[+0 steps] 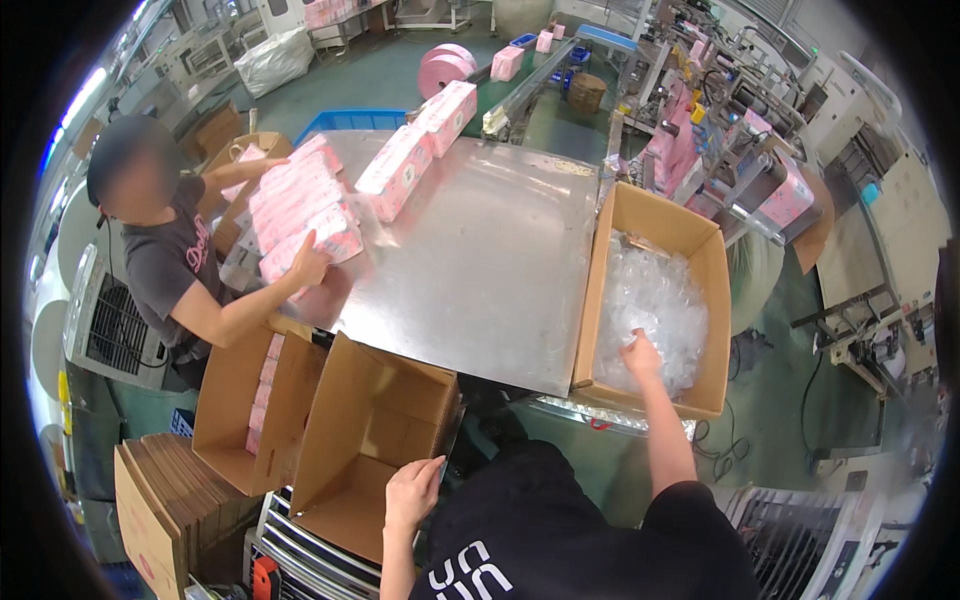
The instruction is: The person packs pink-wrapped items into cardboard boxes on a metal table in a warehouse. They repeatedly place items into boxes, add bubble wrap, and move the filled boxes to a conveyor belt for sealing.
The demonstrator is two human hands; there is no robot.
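Note:
My right hand (642, 355) reaches into a cardboard box (709, 300) and touches the pile of clear plastic pieces (660, 307) inside; whether its fingers hold a piece cannot be told. At the right edge of an empty open cardboard box (375, 420) is my left hand (413, 487), its fingers bent near the flap; its grip is unclear. Between the boxes stretches a metal table (480, 277). Pink-and-white wrapped packs (405, 161) stand in a row at its far left. A co-worker holds a stack of similar packs (300, 210) with both hands over the table's left side.
A second cardboard box (232, 420) with pink packs stands left of the empty one. Flattened cartons (172, 510) lean at the lower left. Metal rollers (315, 559) lie beneath the empty box. A conveyor (536, 75) and a packaging machine (720, 142) stand beyond the table.

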